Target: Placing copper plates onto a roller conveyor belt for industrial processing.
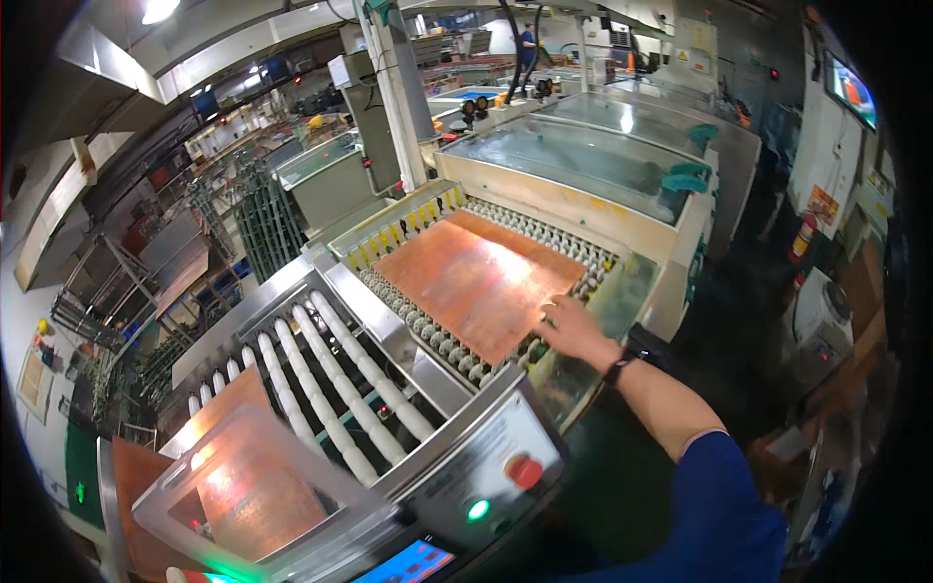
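A long roller conveyor [389, 321] carries a large copper sheet [476, 282] toward a glass-covered machine [573, 160]. The right hand [573, 325] lies flat, fingers spread, on the sheet's near corner; the left hand is out of view.

The right hand [573, 328] rests flat on the near corner of a big copper sheet [476, 282] that lies on small rollers [428, 330], and long white rollers [335, 389] sit beside it, near a red button [526, 472].

Small blue screen [413, 564] at the bottom, wall screen [852, 92] top right
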`<state>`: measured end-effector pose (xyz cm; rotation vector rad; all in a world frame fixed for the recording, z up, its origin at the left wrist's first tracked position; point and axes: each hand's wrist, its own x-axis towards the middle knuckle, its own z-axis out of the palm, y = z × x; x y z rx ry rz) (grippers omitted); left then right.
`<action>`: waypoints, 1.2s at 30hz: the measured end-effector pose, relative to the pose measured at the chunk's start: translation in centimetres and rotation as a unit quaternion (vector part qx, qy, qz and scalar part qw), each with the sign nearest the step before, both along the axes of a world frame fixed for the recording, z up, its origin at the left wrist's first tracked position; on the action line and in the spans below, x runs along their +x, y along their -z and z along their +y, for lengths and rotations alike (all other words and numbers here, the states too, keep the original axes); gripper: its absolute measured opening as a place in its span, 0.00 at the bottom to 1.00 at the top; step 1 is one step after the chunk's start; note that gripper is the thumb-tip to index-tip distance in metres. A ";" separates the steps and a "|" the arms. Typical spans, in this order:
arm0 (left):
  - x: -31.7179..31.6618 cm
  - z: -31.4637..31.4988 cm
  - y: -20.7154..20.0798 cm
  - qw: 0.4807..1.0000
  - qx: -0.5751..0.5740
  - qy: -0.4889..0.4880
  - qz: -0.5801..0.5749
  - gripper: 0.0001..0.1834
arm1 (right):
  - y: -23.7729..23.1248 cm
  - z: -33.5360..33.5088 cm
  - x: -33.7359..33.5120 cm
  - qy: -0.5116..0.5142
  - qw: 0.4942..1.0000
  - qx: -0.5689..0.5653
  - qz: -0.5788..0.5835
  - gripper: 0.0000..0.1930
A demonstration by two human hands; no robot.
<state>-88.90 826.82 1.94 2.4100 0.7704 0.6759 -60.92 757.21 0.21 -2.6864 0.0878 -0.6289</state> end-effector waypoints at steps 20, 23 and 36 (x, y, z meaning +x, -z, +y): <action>0.7 -5.8 6.2 0.987 0.055 -0.098 0.116 0.18 | 4.0 -7.5 16.3 -0.056 0.945 -0.113 0.301 0.51; 0.2 -5.9 6.6 0.986 0.055 -0.105 0.118 0.18 | 3.1 -10.6 16.6 -0.053 0.936 -0.125 0.324 0.51; -1.5 -5.3 7.7 0.986 0.057 -0.110 0.113 0.17 | 3.6 -15.9 18.1 -0.054 0.956 -0.088 0.273 0.49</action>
